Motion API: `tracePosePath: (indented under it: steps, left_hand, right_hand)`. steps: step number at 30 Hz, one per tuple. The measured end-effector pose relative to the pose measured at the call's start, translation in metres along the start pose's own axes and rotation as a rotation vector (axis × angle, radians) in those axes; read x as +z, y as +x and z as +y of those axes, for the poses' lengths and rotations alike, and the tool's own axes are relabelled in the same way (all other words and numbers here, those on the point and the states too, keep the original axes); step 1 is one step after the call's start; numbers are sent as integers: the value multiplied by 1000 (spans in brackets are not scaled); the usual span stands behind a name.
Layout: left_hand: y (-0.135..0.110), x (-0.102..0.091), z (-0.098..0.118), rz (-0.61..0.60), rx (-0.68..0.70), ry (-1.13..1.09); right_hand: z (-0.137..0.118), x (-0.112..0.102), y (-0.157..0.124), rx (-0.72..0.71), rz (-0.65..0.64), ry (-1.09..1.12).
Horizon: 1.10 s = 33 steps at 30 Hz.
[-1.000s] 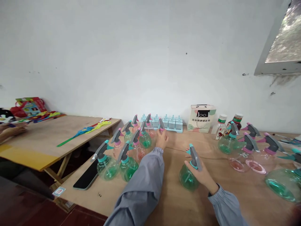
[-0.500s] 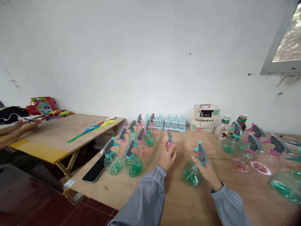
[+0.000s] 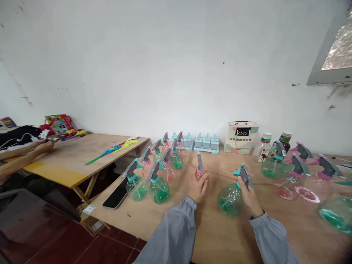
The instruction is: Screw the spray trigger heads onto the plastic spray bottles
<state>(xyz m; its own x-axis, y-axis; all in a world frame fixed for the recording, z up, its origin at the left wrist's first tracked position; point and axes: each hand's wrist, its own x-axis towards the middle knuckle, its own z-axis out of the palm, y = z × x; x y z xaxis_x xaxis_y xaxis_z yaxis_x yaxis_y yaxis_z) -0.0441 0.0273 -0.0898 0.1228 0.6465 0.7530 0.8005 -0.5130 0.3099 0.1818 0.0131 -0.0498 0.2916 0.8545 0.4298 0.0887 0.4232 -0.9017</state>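
While a round, clear-green plastic spray bottle (image 3: 229, 200) is clasped about its neck by the right hand (image 3: 250, 198), a grey-headed, pink-collared spray bottle (image 3: 200, 165) has been drawn nearer by the left hand (image 3: 197, 189).
Since it was taken from beside the pale-blue plastic moulds (image 3: 206, 143), both hands are seemingly occupied, the two bottles being held apart, mid-worktop. The pink-collared body is mostly covered by curled left fingers; whether its base meets the brown wooden worktop (image 3: 220, 238) cannot be told. Inside the clear-green bottle, green is seen low down; whether it is liquid cannot be told. Similar green and pink bottles (image 3: 159, 192) are grouped leftward, others (image 3: 271, 169) rightward. Farther back, beside the moulds, a cream paper bag (image 3: 240, 143) and white-capped bottles (image 3: 264, 151) are lined up.
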Motion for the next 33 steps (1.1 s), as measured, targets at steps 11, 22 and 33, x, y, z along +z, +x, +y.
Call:
tracePosePath:
  steps: [11,22,33]
  left_hand:
    - [1,-8,14,5,-129,112]
    - [3,-5,14,-7,-81,151]
    - [4,-8,14,-51,-78,143]
  right_hand:
    - [4,-3,0,131,-93,167]
    - [-16,10,-11,326,-352,436]
    - [-16,12,-10,364,-441,485]
